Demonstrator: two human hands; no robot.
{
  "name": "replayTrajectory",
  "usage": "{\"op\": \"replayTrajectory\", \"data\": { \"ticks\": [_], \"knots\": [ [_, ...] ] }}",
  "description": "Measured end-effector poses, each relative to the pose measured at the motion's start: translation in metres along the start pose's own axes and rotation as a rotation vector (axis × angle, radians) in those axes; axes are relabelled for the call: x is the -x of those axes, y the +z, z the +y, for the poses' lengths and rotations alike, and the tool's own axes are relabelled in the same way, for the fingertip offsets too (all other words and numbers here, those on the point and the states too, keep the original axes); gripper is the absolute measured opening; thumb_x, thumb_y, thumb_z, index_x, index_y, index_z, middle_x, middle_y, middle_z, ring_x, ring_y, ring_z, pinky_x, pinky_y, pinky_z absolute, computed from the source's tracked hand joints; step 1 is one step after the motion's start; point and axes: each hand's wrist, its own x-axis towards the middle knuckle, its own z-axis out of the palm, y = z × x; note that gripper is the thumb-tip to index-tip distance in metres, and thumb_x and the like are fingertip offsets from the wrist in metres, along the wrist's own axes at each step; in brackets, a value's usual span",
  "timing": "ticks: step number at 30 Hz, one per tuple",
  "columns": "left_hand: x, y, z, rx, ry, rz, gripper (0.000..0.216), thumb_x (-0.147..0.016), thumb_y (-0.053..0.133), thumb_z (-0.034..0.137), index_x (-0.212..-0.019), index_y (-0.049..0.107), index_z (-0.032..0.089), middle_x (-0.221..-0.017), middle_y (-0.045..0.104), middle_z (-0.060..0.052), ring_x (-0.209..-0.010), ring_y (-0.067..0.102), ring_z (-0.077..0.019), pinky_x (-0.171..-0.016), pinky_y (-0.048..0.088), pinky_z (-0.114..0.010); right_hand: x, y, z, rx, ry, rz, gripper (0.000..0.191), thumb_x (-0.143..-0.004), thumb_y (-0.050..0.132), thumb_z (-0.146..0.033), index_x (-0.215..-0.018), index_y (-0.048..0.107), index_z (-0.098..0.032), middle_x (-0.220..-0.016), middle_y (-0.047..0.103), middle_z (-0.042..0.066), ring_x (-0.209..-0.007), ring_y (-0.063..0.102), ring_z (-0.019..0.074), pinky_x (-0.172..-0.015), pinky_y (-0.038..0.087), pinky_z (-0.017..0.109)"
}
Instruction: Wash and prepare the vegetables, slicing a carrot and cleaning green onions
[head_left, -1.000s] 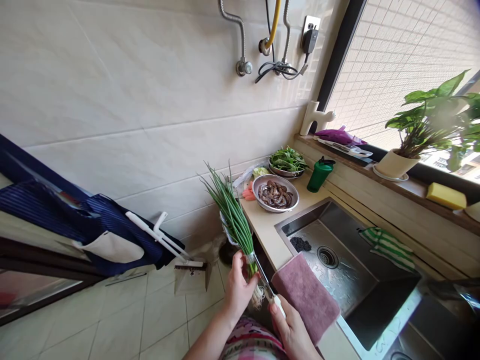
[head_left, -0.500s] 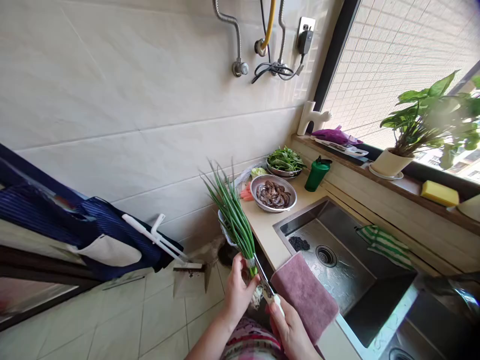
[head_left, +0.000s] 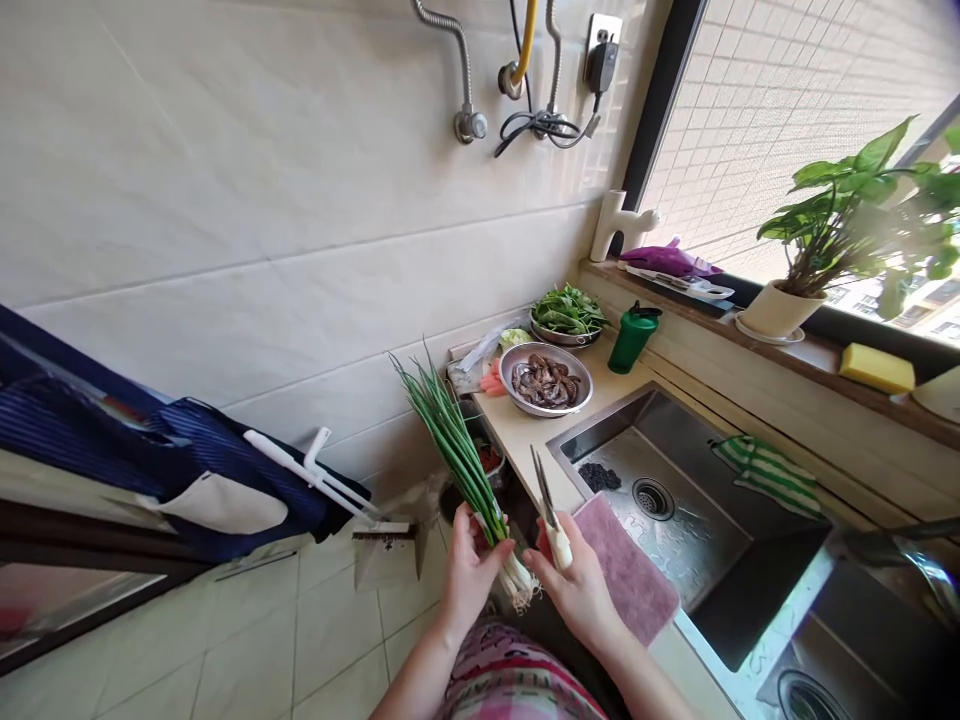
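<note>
My left hand (head_left: 472, 565) is closed around a bunch of scallions (head_left: 456, 445) just above the white root ends. The long green tops slant up and away to the left, past the counter's edge. In my right hand (head_left: 583, 592) is a pair of kitchen scissors (head_left: 556, 537) with pale handles, its blades pointing up and nearly together. The blades stand apart from the scallions, to their right. The fingers of my right hand are close beside the roots. A pinkish-purple cloth (head_left: 626, 575) lies on the counter edge behind that hand.
A steel sink (head_left: 701, 530) is to the right, with a striped green cloth (head_left: 772, 478) over its far side. On the counter (head_left: 517, 432) stand a bowl of shrimp (head_left: 546, 383), leafy greens (head_left: 568, 310) and a green bottle (head_left: 634, 338). Below the counter's edge is a bin (head_left: 491, 460).
The scissors have moved away from the scallions to the right, and their blades now point upward. The bunch has shifted slightly left, its roots showing more. The view has shifted slightly.
</note>
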Motion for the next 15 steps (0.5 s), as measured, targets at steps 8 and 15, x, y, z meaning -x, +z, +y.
{"op": "replayTrajectory", "data": {
  "ticks": [8,15],
  "knots": [
    [0.011,-0.023,-0.017,0.027,-0.012,0.039,0.064,-0.063,0.074,0.021,-0.119,0.043,0.026,-0.121,0.057,-0.008,-0.113,0.054,-0.0245,-0.095,0.043,-0.034,-0.027,0.049,-0.002,0.020,-0.078,-0.101,0.014,-0.074,0.056,-0.022,-0.087,0.051,-0.022,-0.072,0.055,-0.003,-0.066,0.050,0.0133,-0.062,0.041,0.024],
    [0.005,-0.066,-0.008,0.109,-0.123,-0.043,0.064,-0.065,0.070,0.017,-0.124,0.044,0.025,-0.120,0.057,-0.007,-0.111,0.053,-0.0235,-0.095,0.041,-0.034,-0.045,0.088,0.013,-0.315,0.050,-0.216,0.015,-0.075,0.056,-0.031,-0.085,0.050,-0.021,-0.070,0.052,-0.003,-0.060,0.049,0.0125,-0.057,0.043,0.024]
  ]
}}
